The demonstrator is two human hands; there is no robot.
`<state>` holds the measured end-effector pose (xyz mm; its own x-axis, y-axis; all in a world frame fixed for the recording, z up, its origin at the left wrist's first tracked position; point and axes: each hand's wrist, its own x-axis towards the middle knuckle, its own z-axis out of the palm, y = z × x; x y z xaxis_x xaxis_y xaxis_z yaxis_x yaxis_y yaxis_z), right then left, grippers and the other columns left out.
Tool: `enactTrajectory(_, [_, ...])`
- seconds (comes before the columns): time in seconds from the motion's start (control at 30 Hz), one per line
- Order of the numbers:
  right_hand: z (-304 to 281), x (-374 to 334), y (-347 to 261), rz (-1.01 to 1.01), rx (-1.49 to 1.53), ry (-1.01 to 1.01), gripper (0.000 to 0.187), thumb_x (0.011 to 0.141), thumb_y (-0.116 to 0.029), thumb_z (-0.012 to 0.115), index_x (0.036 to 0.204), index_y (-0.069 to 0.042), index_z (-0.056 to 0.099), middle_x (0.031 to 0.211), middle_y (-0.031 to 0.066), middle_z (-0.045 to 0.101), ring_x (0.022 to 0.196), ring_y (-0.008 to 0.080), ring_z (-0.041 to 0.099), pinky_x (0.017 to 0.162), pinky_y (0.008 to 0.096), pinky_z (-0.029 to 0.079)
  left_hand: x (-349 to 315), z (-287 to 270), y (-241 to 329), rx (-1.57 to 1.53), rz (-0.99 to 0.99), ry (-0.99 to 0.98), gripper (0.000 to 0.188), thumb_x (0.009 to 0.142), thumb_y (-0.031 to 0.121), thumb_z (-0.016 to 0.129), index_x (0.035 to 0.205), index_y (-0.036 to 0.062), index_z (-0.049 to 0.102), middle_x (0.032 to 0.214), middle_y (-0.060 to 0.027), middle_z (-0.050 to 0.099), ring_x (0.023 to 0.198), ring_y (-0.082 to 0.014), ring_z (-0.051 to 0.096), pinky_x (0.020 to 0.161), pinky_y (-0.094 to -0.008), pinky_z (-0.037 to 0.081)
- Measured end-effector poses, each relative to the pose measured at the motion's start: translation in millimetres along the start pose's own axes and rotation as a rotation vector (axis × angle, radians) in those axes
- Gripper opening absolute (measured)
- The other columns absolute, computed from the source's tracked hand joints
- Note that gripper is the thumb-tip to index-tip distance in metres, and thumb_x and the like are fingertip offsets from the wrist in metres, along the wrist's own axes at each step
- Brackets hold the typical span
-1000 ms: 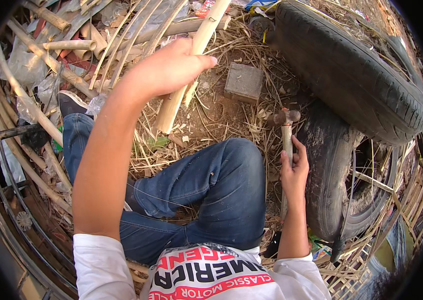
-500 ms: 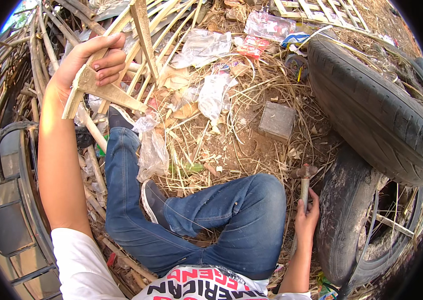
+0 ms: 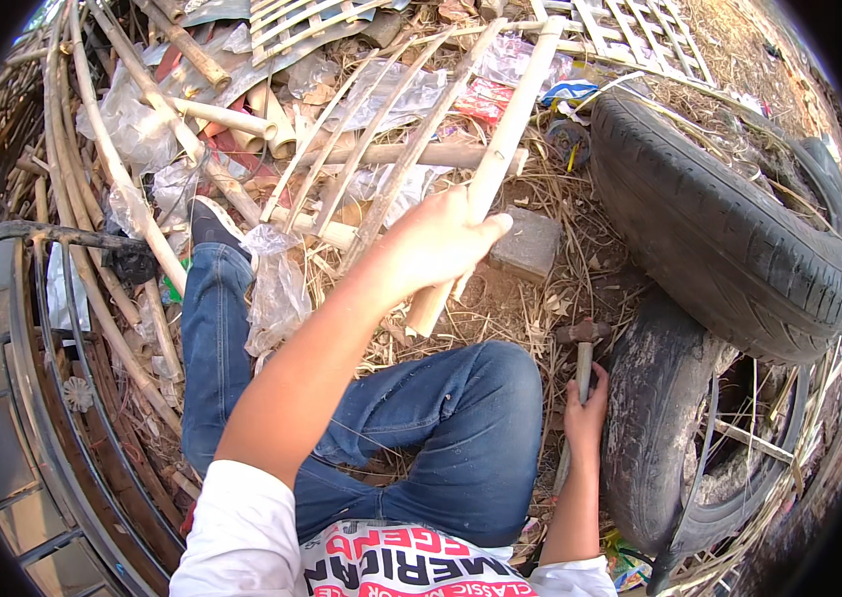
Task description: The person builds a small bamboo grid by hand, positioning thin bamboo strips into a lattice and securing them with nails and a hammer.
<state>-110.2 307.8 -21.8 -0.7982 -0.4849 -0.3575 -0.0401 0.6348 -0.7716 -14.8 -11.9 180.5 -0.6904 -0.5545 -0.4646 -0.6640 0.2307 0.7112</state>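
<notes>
My left hand [image 3: 446, 239] is closed around the near end pole of a bamboo slat frame [image 3: 511, 124]. The frame is tilted above the ground in front of my legs, with several pale slats and a cross pole running to the left. Low on my right, my right hand [image 3: 587, 406] grips a hammer [image 3: 583, 356] by its wooden handle, the rusty metal head pointing up and away. Just beyond my left hand a grey square block [image 3: 527, 246] rests on the dirt, partly covered by the hand and the pole.
Two worn tyres [image 3: 720, 219] lean together at the right. A dark metal rack [image 3: 18, 388] stands at the left, with bamboo poles [image 3: 68, 149] piled behind it. Plastic bags [image 3: 277, 298] and straw litter the ground. Another bamboo lattice [image 3: 630, 35] lies at the back.
My left hand has swung from the upper left to the centre, carrying the bamboo frame and turning it. The right hand holds the hammer in nearly the same place.
</notes>
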Motion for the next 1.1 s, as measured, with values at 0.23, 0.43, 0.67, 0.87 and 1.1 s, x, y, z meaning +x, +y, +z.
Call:
enactTrajectory(0.23, [2, -8, -7, 0.025, -0.248, -0.011, 0.059, 0.091, -0.010, 0.059, 0.143, -0.005, 0.030, 0.120, 0.0321, 0.058, 0.111, 0.0463, 0.057, 0.092, 0.0473, 0.046, 30, 94, -45, 0.285, -0.008, 0.245, 0.055, 0.096, 0.049, 0.049, 0.105, -0.0061, 0.053, 0.082, -0.0259, 0.068, 0.083, -0.0422, 0.068, 0.076, -0.0504, 0.054])
enactTrajectory(0.43, [7, -11, -3, 0.145, -0.324, -0.045, 0.066, 0.090, -0.008, 0.061, 0.146, -0.009, 0.026, 0.121, 0.0319, 0.057, 0.112, 0.0458, 0.057, 0.094, 0.0488, 0.045, 49, 131, -84, 0.327, 0.032, 0.345, 0.059, 0.092, 0.053, 0.055, 0.097, -0.0060, 0.054, 0.073, -0.0226, 0.068, 0.074, -0.0384, 0.070, 0.066, -0.0475, 0.056])
enactTrajectory(0.67, [9, -18, -19, 0.136, -0.350, -0.059, 0.070, 0.084, -0.008, 0.068, 0.144, -0.005, 0.032, 0.130, 0.0277, 0.051, 0.121, 0.0403, 0.052, 0.099, 0.0443, 0.043, 59, 152, -112, 0.410, 0.063, 0.419, 0.060, 0.090, 0.056, 0.056, 0.095, -0.0031, 0.054, 0.064, -0.0158, 0.066, 0.062, -0.0327, 0.069, 0.055, -0.0431, 0.055])
enactTrajectory(0.87, [7, -9, -48, -0.088, -0.294, 0.100, 0.065, 0.082, -0.004, 0.070, 0.139, -0.003, 0.039, 0.126, 0.0224, 0.052, 0.116, 0.0351, 0.054, 0.097, 0.0423, 0.045, 61, 152, -109, 0.382, 0.060, 0.354, 0.062, 0.089, 0.057, 0.056, 0.098, -0.0042, 0.055, 0.067, -0.0168, 0.067, 0.065, -0.0328, 0.070, 0.056, -0.0425, 0.055])
enactTrajectory(1.1, [69, 27, -131, -0.331, -0.091, 0.026, 0.050, 0.082, -0.010, 0.071, 0.127, -0.002, 0.052, 0.100, 0.0169, 0.064, 0.094, 0.0278, 0.063, 0.082, 0.0387, 0.050, 33, 103, -130, 0.417, 0.291, 0.457, 0.048, 0.086, 0.043, 0.067, 0.106, 0.0017, 0.054, 0.095, -0.0181, 0.066, 0.096, -0.0354, 0.062, 0.086, -0.0456, 0.047])
